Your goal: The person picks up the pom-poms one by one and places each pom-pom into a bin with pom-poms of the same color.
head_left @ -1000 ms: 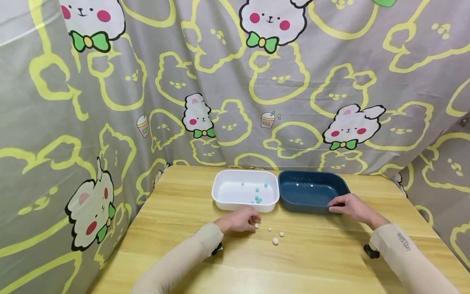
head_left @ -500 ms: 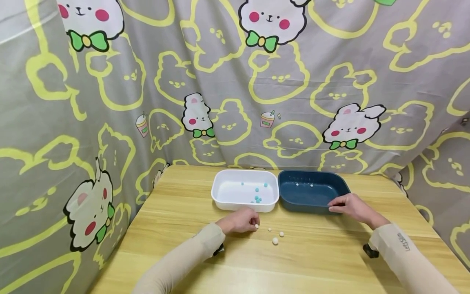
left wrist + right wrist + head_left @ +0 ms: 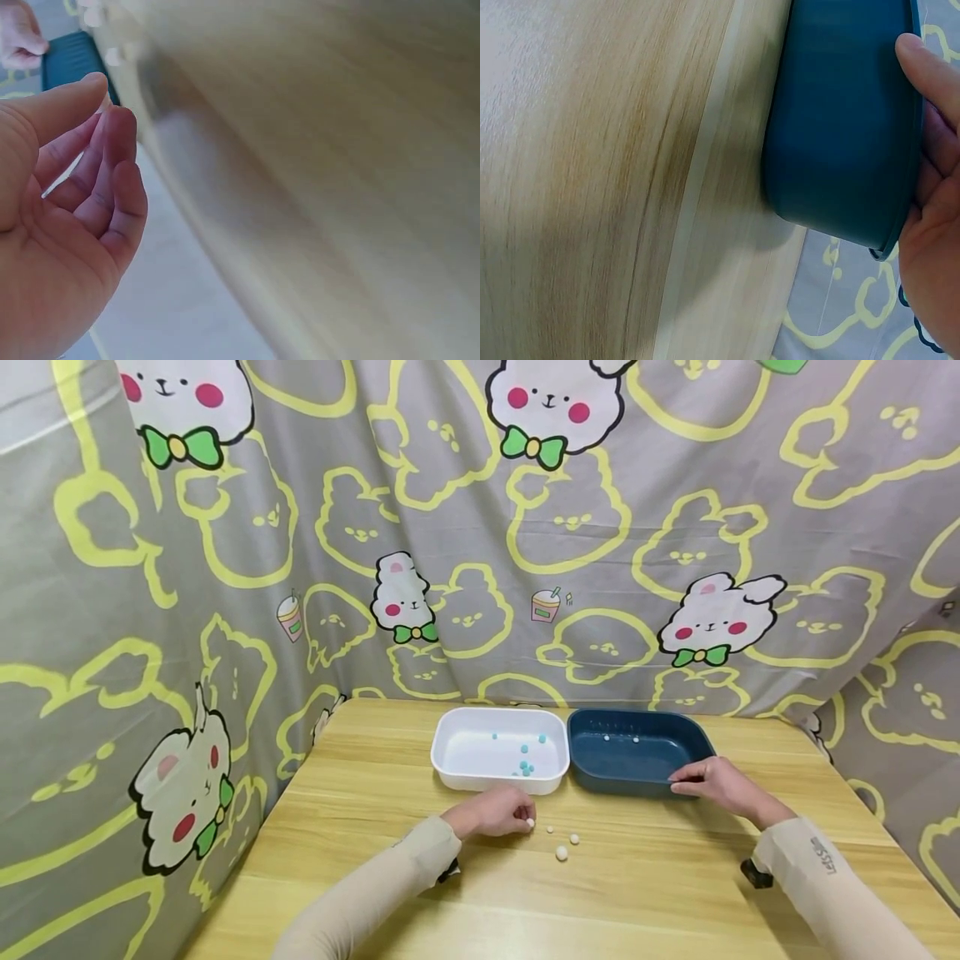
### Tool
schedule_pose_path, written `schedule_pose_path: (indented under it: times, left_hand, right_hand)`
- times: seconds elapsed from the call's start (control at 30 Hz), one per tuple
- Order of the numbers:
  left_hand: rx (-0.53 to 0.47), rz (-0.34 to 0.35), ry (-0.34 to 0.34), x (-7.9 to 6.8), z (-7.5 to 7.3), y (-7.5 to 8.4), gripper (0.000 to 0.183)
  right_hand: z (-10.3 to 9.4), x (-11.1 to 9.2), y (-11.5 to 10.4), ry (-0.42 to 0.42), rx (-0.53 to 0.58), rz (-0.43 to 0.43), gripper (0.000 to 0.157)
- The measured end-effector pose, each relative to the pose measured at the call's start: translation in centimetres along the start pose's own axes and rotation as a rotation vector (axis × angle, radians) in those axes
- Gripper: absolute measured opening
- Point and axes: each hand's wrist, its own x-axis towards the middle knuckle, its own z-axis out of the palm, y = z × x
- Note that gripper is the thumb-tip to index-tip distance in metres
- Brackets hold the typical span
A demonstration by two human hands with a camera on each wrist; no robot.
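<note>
Between thumb and forefinger my left hand [image 3: 497,811] pinches a small white ball [image 3: 530,823], low over the table in front of the white tub [image 3: 468,781]. The left wrist view shows only a sliver of that ball at the fingertips. Just right of the hand lie a tiny white ball [image 3: 550,829], a mid-sized one [image 3: 574,839] and a larger one [image 3: 562,853]. My right hand [image 3: 720,783] holds the near right rim of the dark blue tub [image 3: 622,783], thumb on the outside in the right wrist view [image 3: 840,112].
The two tubs stand side by side at the back of the wooden table [image 3: 615,902]. Several turquoise balls [image 3: 524,766] lie in the white tub, and two white balls [image 3: 607,738] in the blue one. A patterned curtain [image 3: 465,527] hangs behind.
My left hand has closed finger and thumb on the small white ball and shifted it slightly right. The right hand keeps its hold on the blue tub's rim.
</note>
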Motion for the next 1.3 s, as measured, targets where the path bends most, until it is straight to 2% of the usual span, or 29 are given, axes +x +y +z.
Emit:
schedule_pose_path:
  times: [0.13, 0.3, 0.67, 1.0, 1.3]
  left_hand:
    - [-0.030, 0.032, 0.024, 0.0, -0.8, 0.9, 0.006]
    - [-0.064, 0.032, 0.036, 0.0, -1.6, 1.8, 0.005]
    - [-0.117, 0.001, 0.103, 0.2, -2.8, 2.1, 0.004]
    - [-0.104, 0.025, 0.160, 1.3, -4.9, 2.3, 0.004]
    - [-0.196, -0.005, 0.204, 2.9, -6.5, 2.5, 0.004]
  right_hand:
    - [0.0, 0.0, 0.0, 0.004, 0.002, -0.011, 0.024]
    - [0.0, 0.0, 0.0, 0.003, 0.011, -0.012, 0.024]
    - [0.2, 0.0, 0.3, -0.001, 0.012, -0.032, 0.024]
    - [0.2, 0.0, 0.4, 0.004, 0.006, -0.047, 0.023]
    - [0.0, 0.0, 0.2, -0.002, 0.009, -0.033, 0.023]
